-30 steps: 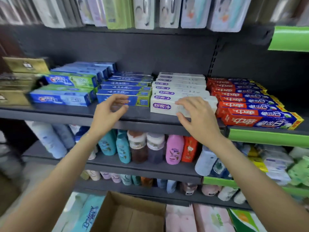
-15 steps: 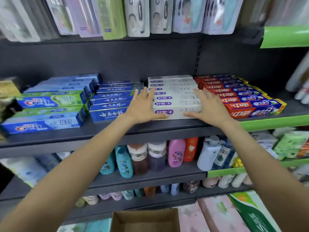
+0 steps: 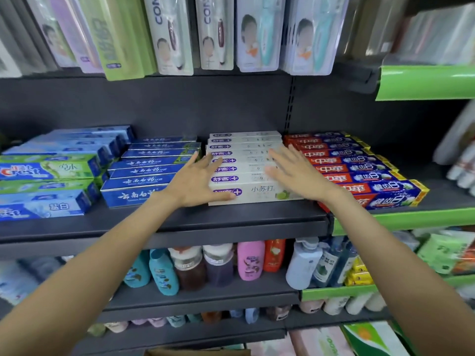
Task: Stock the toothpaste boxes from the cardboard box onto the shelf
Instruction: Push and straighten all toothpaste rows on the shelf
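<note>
A row of white toothpaste boxes (image 3: 253, 192) with purple logos lies on the dark shelf (image 3: 231, 214), stacked back to the rear wall. My left hand (image 3: 198, 181) rests flat on the left end of the front boxes, fingers straight. My right hand (image 3: 293, 170) lies flat on their right end, fingers spread. Neither hand grips anything. Only the top rim of the cardboard box (image 3: 198, 352) shows at the bottom edge.
Dark blue toothpaste boxes (image 3: 144, 181) sit to the left, Crest boxes (image 3: 46, 186) further left, red and blue boxes (image 3: 359, 170) to the right. Toothbrush packs (image 3: 216, 32) hang above. Bottles (image 3: 221, 265) fill the shelf below.
Both hands came from hovering in front of the shelf to lie flat on the white boxes. The view moved closer and upward, so the cardboard box has nearly left the frame.
</note>
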### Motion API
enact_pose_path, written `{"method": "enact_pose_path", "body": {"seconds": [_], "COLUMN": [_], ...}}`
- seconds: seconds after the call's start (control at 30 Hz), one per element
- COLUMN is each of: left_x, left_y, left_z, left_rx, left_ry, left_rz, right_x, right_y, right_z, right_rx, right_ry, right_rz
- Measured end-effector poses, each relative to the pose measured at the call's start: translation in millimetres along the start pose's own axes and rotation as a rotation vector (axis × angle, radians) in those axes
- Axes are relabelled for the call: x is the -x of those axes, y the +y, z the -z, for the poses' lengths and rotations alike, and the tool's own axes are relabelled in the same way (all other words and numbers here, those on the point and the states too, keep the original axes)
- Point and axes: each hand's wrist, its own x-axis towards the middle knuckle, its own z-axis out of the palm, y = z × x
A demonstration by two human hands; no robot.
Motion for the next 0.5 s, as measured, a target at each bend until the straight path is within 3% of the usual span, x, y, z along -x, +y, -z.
{"method": "enact_pose_path", "body": {"seconds": [0.07,0.17,0.33,0.5], "left_x": [-4.9,-7.1,-10.4,-9.2], "left_y": [-1.4,4.4,19.8,26.1], "left_z": [-3.7,-3.4,-4.7,0.0], "left_rx": [0.036,0.056,0.045,0.056], "left_ry": [-0.016,-0.016,-0.045,-0.07], "left_rz": [0.02,0.016,0.037,0.052], "right_x": [-19.7,-55.6,-89.4,-89.1], "right_y": [8.3,18.6,28.1,28.1], "right_z": [8.4,8.3,-3.5,-3.2], "right_rx": [-0.075,0.056,0.069,0.09], "right_ry": [0.031,0.009,-0.168,-0.19], "right_rz": [-0.063,-0.149,-0.142,-0.161]}}
